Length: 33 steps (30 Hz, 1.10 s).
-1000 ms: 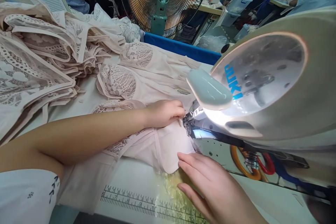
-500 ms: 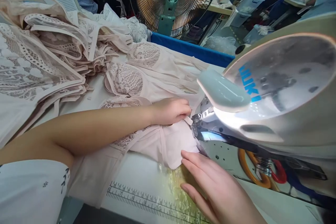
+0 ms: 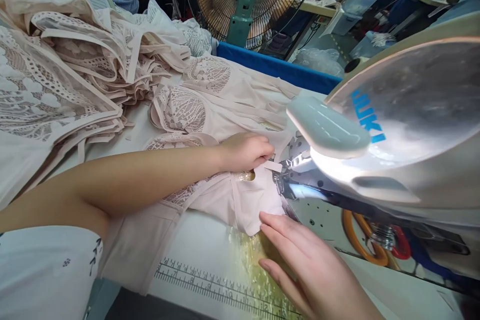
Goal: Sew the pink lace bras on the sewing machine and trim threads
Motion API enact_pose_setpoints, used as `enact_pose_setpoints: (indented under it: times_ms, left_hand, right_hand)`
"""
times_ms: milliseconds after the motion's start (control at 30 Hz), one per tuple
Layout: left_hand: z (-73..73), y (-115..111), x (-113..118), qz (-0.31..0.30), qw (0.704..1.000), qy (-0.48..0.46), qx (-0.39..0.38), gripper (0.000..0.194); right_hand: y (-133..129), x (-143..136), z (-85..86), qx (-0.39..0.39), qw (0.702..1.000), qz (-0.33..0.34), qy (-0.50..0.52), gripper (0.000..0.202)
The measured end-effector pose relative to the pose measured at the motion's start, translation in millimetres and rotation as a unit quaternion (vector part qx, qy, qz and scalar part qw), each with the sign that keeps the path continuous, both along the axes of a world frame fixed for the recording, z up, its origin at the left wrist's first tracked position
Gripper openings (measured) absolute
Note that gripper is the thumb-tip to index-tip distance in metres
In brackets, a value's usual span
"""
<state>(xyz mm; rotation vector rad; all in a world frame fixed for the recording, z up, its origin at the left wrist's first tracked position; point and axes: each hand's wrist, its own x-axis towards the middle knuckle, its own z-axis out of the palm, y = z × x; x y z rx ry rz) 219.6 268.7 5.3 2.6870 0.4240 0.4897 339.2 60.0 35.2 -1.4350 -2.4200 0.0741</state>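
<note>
My left hand (image 3: 247,152) is closed in a pinch just left of the sewing machine's presser foot (image 3: 283,172). From its fingers a narrow pale strip of tape (image 3: 272,165) runs to the foot. Under and below that hand lies a pale pink lace bra-like garment (image 3: 255,200), its edge up against the foot. My right hand (image 3: 307,260) rests with fingers extended and thumb apart, fingertips at the garment's near right edge. The sewing machine (image 3: 405,125) has a lit head that hides part of the needle area.
Similar lace garments (image 3: 183,107) lie beyond my left arm, with a tall pile (image 3: 56,90) at the left. A fan (image 3: 245,5) stands behind the blue table edge (image 3: 277,70). A printed ruler (image 3: 217,287) marks the near tabletop. Orange-handled scissors (image 3: 362,240) lie right.
More of the tape shows between my left fingers and the foot. A gap has opened in the cloth below that hand. My right hand stays nearly still; the view has shifted slightly.
</note>
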Motion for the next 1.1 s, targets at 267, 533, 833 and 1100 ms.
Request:
enact_pose_setpoints:
  times_ms: [267, 533, 833, 1100]
  left_hand:
    - [-0.1, 2.0, -0.2, -0.008, 1.000, -0.004, 0.007, 0.014]
    - [8.0, 4.3, -0.2, -0.003, 0.999, 0.034, 0.005, 0.013]
    - [53.6, -69.0, -32.2, -0.038, 0.988, 0.130, 0.068, 0.025]
    - [8.1, -101.5, -61.4, -0.086, 0.976, 0.035, 0.195, 0.038]
  right_hand:
    - [0.4, -0.4, -3.2, 0.001, 1.000, 0.005, 0.000, 0.025]
    - [-1.3, -0.4, -2.0, -0.012, 1.000, 0.000, 0.001, 0.024]
    - [-2.7, -3.4, -6.0, -0.030, 0.998, -0.023, 0.055, 0.024]
    - [-3.6, -4.2, -5.0, -0.017, 0.998, -0.047, 0.048, 0.021]
